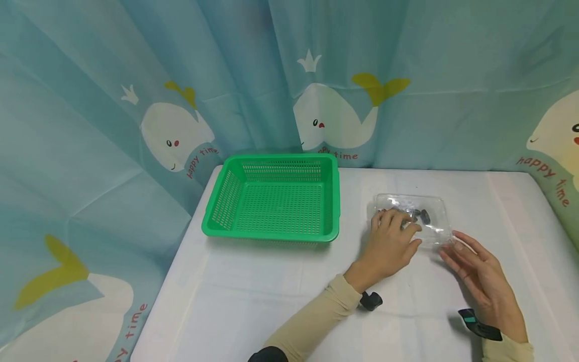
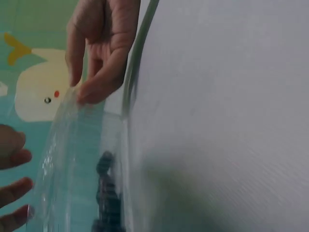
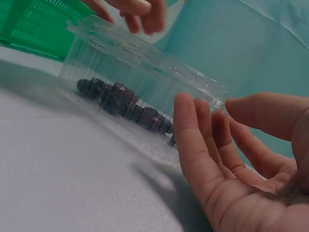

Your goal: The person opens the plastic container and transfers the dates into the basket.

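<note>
A clear plastic box (image 1: 436, 206) sits on the white table, several small dark pieces (image 1: 424, 217) inside it. Seen through its ribbed wall in the right wrist view, the dark pieces (image 3: 116, 99) look roundish and lie along the bottom; their kind is unclear. My left hand (image 1: 391, 244) is over the box's near left part, fingers spread and loosely bent, with nothing seen between them. At the near right corner my right hand (image 1: 486, 279) pinches the rim between thumb and fingers. The left wrist view shows this right hand (image 2: 104, 53) at the box's end.
A green plastic basket (image 1: 332, 201) with perforated walls stands left of the box, nothing in it. Behind the table (image 1: 271, 301) hangs a blue curtain (image 1: 253, 60) printed with whales. Both wrists wear dark straps (image 1: 479, 326).
</note>
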The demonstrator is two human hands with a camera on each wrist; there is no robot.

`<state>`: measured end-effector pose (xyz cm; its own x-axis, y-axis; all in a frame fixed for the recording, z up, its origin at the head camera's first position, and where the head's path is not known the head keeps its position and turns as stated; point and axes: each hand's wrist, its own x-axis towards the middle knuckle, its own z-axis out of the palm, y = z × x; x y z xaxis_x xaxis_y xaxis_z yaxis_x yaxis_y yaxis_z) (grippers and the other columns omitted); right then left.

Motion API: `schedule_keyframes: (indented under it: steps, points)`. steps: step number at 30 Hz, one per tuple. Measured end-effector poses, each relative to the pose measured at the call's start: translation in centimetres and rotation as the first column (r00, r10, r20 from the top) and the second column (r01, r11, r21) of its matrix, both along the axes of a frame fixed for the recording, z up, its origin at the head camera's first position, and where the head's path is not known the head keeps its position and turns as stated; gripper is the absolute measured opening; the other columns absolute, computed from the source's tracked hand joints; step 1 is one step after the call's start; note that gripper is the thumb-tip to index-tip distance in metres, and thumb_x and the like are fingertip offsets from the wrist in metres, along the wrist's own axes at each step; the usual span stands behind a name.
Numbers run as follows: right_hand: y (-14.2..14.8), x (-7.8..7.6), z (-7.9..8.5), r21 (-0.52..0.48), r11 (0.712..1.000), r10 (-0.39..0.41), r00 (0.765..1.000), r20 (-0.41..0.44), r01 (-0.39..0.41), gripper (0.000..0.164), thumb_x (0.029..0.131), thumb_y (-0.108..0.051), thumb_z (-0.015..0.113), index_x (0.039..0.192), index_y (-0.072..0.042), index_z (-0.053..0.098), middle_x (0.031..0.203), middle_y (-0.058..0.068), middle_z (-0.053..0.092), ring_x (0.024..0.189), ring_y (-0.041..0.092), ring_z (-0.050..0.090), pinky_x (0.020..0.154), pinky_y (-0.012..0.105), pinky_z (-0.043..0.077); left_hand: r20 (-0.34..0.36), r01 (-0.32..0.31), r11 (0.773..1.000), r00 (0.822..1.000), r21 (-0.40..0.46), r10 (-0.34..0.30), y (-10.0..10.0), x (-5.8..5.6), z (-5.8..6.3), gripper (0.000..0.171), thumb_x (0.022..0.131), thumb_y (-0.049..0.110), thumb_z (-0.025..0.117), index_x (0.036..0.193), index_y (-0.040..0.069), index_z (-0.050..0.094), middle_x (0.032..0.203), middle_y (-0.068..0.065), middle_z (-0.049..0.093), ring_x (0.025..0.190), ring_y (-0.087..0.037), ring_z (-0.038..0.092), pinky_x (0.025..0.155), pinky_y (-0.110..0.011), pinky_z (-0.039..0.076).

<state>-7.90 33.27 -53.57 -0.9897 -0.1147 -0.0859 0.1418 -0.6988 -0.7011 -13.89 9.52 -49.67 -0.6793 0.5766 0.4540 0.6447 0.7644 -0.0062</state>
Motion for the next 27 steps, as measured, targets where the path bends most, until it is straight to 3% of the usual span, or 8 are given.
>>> schedule_keyframes:
  steps: [8,12,22,27]
  points:
    - [0.1,0.1,-0.6,-0.105,0.993,0.044,0.997,-0.065,-0.05,0.049,0.108,0.014,0.029,0.138,-0.003,0.063,0.126,0.012,0.072,0.115,0.025,0.074,0.099,0.035,0.059,0.078,0.144,0.973,0.988,-0.178,-0.132,2.3,-0.5,0.4,0.033,0.108,0.053,0.048,0.138,0.045,0.061,0.148,0.012,0.053,0.142,-0.012,0.042,0.119,-0.04,0.033]
    - [0.1,0.1,-0.7,-0.108,0.993,0.04,0.997,-0.059,-0.046,0.05,0.107,0.014,0.028,0.139,-0.004,0.062,0.124,0.012,0.073,0.114,0.024,0.075,0.099,0.034,0.059,0.09,0.187,0.96,0.981,-0.208,-0.172,3.4,-0.7,0.3,0.035,0.109,0.05,0.046,0.141,0.045,0.059,0.152,0.012,0.052,0.144,-0.013,0.042,0.12,-0.039,0.034]
    - [-0.1,0.0,-0.8,-0.065,0.997,-0.034,0.999,0.021,0.036,0.044,0.108,0.01,0.036,0.13,-0.007,0.069,0.12,0.008,0.074,0.108,0.02,0.075,0.093,0.03,0.062,0.075,0.207,0.954,0.978,-0.217,-0.195,5.3,-1.2,0.3,0.034,0.111,0.049,0.043,0.14,0.043,0.058,0.149,0.012,0.054,0.142,-0.011,0.045,0.12,-0.037,0.034]
    - [-0.2,-0.1,-0.7,-0.049,0.998,-0.043,0.999,0.03,0.045,0.042,0.108,0.008,0.037,0.13,-0.008,0.07,0.121,0.007,0.074,0.109,0.019,0.075,0.093,0.03,0.062,0.015,0.183,0.959,0.983,-0.218,-0.184,5.7,-1.3,0.0,0.031,0.11,0.048,0.044,0.136,0.045,0.061,0.14,0.012,0.058,0.133,-0.01,0.051,0.111,-0.035,0.04]
